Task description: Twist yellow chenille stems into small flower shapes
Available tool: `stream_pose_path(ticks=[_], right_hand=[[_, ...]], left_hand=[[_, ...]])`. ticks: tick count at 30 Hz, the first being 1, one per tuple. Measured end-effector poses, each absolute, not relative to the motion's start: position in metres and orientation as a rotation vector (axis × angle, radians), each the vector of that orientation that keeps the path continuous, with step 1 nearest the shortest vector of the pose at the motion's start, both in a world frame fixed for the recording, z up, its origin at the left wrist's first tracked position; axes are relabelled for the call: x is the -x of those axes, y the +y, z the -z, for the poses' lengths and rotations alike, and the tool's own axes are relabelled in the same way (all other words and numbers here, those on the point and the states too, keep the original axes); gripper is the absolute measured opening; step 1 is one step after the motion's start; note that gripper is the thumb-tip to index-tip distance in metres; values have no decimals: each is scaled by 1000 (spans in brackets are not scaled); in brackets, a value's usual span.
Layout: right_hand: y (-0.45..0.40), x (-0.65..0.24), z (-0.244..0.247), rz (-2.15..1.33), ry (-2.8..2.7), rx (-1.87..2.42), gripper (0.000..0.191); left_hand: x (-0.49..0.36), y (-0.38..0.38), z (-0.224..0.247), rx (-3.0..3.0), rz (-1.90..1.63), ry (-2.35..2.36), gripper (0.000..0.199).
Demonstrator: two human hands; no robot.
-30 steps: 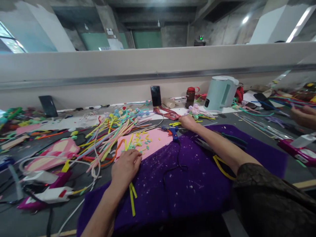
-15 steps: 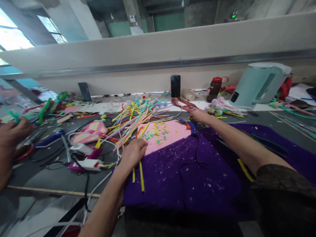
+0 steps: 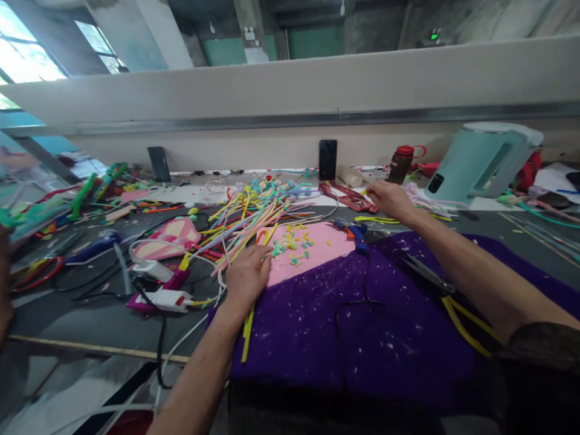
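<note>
My left hand lies at the left edge of a pink sheet, fingers curled over yellow fuzzy strips that look like pipe cleaners. Short yellow and green cut pieces are scattered on the sheet. Stretched forward, my right hand has its fingers pinched together beside a dark red ribbon; whatever is between them is hidden. Just below it lie more yellow strips. A blue and orange glue gun rests at the sheet's right edge. Scissors with yellow handles lie under my right forearm.
Purple cloth covers the near table. Bundled colourful pipe cleaners lie behind the sheet. Plugs and cables are at left. Along the back stand a phone, a bottle and a kettle. Another person's hand shows far left.
My right hand has moved right, away from the red ribbon, uncovering yellow strips and the scissors. My left hand stays near the sheet's edge; the strips under it have shifted. The other person's hand has withdrawn leftward.
</note>
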State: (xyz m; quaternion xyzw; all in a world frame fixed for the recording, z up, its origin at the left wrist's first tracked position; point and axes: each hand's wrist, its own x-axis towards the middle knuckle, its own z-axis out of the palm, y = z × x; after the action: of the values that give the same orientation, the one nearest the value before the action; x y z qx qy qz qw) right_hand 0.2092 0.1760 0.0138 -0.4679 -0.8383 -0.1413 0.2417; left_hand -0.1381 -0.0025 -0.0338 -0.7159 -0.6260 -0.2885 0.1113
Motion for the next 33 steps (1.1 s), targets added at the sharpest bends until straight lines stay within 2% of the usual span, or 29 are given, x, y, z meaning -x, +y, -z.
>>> stream_pose_path(ticks=[3,5,11,15,20,25,33], right_hand=[[154,-204,-30,368,-2045,1068,18],[135,-192,-39,235,-1937,975,15],[83,-151,-56,-632,-1705,865,20],[66,-137,-62,-1175,-1559,757,22],[50,-112,-44,-1642,-1522,614,23],[37,-84,-18,-1772,-1596,655,21],[40,-69,-3,-1575,-1705,873,19]], left_hand=[[134,-3,28,2098,1056,-1756,23],[128,-3,22,2125,1159,-1765,22],[109,-4,-3,2237,1465,-2064,27],[101,-6,-21,2277,1975,-2152,32],[91,-12,-35,2448,2456,-2228,40],[79,-10,-21,2579,2675,-2203,42],[78,-3,7,2284,2752,-2350,41]])
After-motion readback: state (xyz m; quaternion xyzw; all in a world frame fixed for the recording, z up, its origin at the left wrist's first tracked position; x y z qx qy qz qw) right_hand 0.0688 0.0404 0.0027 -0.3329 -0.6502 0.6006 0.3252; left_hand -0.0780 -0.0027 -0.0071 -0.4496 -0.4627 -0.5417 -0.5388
